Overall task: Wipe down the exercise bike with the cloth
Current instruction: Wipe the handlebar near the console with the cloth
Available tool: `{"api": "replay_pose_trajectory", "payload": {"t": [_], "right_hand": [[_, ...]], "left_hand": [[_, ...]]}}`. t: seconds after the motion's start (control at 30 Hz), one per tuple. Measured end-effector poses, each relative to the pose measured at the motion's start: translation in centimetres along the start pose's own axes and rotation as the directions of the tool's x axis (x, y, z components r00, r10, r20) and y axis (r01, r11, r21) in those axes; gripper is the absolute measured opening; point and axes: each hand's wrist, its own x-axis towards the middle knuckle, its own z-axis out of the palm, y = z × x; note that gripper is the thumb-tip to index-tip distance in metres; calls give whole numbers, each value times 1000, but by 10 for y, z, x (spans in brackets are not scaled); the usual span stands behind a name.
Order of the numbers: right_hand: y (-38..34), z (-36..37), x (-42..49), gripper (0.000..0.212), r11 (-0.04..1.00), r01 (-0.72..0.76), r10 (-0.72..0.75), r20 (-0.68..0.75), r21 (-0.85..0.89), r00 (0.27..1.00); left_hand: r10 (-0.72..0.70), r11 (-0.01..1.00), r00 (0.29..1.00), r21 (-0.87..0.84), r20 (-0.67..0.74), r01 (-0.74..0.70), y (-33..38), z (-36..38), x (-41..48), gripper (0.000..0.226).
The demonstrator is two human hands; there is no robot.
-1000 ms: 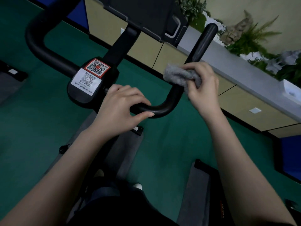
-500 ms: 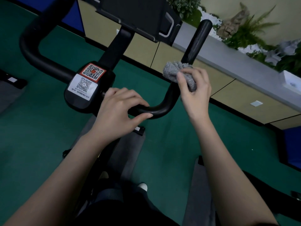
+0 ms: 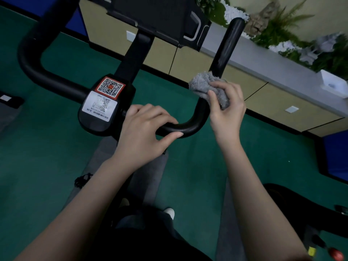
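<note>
Dim room, green carpet floor [image 3: 47, 147], beige cabinet panels [image 3: 188, 61], grey ledge [image 3: 273, 68], green plants [image 3: 282, 31] along wall.

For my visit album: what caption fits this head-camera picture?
Right hand presses a grey cloth to the bike's handlebar while the left hand grips its bend.

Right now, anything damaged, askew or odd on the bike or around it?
Nothing stands out. The right hand presses the grey fluffy cloth against the black curved handlebar, the left hand grips the bar's lower bend, and the QR-code stickers lie flat.
</note>
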Motion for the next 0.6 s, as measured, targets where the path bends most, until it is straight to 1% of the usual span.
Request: {"api": "replay_pose_trajectory", "payload": {"t": [0.13, 0.27, 0.33, 0.5, 0.6], "right_hand": [[-1, 2, -32, 12, 991, -110, 117, -99, 71, 988], [-8, 12, -43, 13, 958, -209, 250, -215, 195, 944], [-11, 16, -41, 13, 939, -247, 304, -244, 239, 921], [-14, 19, -66, 12, 921, -257, 342, -293, 291, 893], [-9, 21, -59, 12, 914, -267, 360, -305, 305, 882]], "left_hand": [[-14, 1000, 1000, -10, 12, 14, 1, -1, -1, 29], [-8, 1000, 1000, 7, 20, 8, 1, -2, 0, 30], [-4, 1000, 1000, 11, 24, 4, 1, -2, 0, 29], [8, 1000, 1000, 22, 22, -8, 0, -2, 0, 28], [27, 999, 999, 29, 36, -28, 0, -4, 1, 31]]}}
